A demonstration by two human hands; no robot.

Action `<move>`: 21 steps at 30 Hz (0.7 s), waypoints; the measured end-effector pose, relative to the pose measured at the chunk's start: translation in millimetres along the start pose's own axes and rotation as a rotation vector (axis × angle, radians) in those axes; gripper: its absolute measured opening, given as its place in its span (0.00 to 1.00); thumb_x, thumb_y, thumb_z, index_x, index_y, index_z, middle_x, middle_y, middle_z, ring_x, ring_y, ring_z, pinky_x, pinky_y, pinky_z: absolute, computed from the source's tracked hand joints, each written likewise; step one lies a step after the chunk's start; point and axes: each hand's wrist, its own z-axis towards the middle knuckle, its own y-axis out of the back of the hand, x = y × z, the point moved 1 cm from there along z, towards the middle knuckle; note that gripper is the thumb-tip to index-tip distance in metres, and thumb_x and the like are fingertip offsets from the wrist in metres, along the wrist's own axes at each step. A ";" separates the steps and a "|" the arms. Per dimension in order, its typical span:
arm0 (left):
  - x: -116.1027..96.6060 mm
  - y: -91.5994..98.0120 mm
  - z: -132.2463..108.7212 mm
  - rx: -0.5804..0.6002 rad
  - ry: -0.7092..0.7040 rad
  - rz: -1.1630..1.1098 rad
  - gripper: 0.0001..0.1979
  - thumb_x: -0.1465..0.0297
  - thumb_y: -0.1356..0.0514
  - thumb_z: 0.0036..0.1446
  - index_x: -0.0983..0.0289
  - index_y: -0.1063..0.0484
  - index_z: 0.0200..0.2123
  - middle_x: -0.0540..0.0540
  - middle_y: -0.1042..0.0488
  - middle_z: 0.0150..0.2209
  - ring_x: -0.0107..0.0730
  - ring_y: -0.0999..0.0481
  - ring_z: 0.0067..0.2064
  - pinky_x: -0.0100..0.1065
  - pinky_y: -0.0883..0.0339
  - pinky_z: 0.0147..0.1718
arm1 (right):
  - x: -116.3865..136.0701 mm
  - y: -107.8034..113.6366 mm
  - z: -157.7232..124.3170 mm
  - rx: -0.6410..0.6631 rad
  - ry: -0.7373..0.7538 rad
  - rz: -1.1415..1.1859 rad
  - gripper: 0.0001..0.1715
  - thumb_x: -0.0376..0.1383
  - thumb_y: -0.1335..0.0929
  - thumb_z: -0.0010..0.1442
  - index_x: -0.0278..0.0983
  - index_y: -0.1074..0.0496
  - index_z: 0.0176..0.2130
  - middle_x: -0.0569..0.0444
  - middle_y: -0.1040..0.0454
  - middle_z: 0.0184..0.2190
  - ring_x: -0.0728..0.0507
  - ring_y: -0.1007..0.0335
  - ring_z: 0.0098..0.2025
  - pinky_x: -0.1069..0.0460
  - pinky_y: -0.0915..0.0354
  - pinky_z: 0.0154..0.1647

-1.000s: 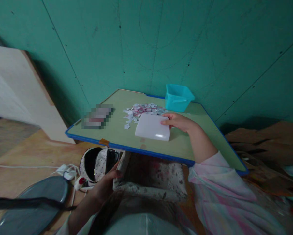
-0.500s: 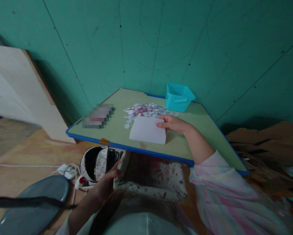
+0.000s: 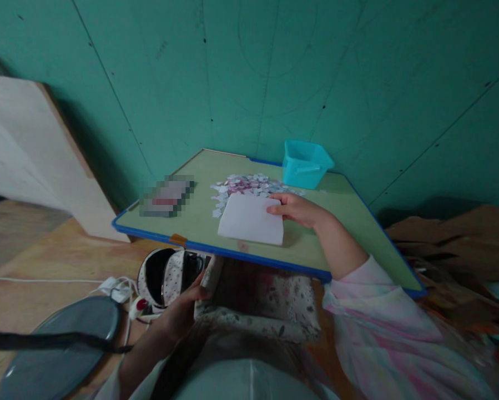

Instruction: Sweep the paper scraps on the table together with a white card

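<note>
My right hand grips the right edge of a white, stiff-looking square sheet, thumb on top, the other fingers mostly hidden behind it. It is held just in front of a heap of small white and pink paper pieces on the pale green table. Lower down, my left hand is closed on the left side of an open, box-like tray with a floral pattern. That tray is below the table's front edge, close to my body, and its inside is dark.
A turquoise bucket stands at the table's back right, near the green wall. A pixelated flat object lies on the left. Below on the floor are a spotted bag, white cables and a grey stool top. Brown cardboard is piled right.
The white sheet has shifted very slightly and its face is tilted a little differently. Both hands keep their holds, and the view has moved slightly.
</note>
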 end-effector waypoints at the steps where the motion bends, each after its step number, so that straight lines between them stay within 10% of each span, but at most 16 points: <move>1: -0.2 -0.4 -0.1 0.003 0.003 0.002 0.36 0.81 0.47 0.43 0.56 0.45 0.58 0.51 0.20 0.36 0.41 0.24 0.38 0.34 0.36 0.32 | 1.4 1.7 -0.7 -0.040 -0.004 0.025 0.15 0.35 0.29 0.45 0.36 0.32 0.36 0.57 0.27 0.31 0.52 0.32 0.28 0.58 0.36 0.26; 8: -0.6 2.4 -0.5 0.000 -0.005 0.026 0.35 0.81 0.49 0.46 0.55 0.46 0.58 0.49 0.20 0.30 0.36 0.23 0.31 0.34 0.36 0.31 | 5.8 19.3 -3.4 -0.404 -0.029 0.101 0.19 0.28 0.33 0.44 0.35 0.34 0.40 0.58 0.28 0.25 0.52 0.35 0.22 0.58 0.40 0.21; 12: 0.4 3.7 0.2 -0.026 -0.003 0.025 0.36 0.82 0.48 0.45 0.58 0.47 0.59 0.46 0.23 0.21 0.33 0.26 0.22 0.32 0.39 0.24 | 4.1 18.0 -2.3 -0.392 -0.076 0.002 0.20 0.29 0.33 0.44 0.34 0.33 0.40 0.58 0.28 0.25 0.51 0.36 0.21 0.57 0.42 0.20; 21: 1.4 2.9 -0.1 0.003 -0.008 0.047 0.35 0.82 0.49 0.47 0.55 0.47 0.58 0.48 0.20 0.34 0.37 0.23 0.37 0.35 0.37 0.38 | 5.5 7.8 -3.1 -0.251 -0.082 0.070 0.21 0.31 0.31 0.42 0.36 0.34 0.39 0.56 0.27 0.27 0.50 0.34 0.24 0.55 0.39 0.23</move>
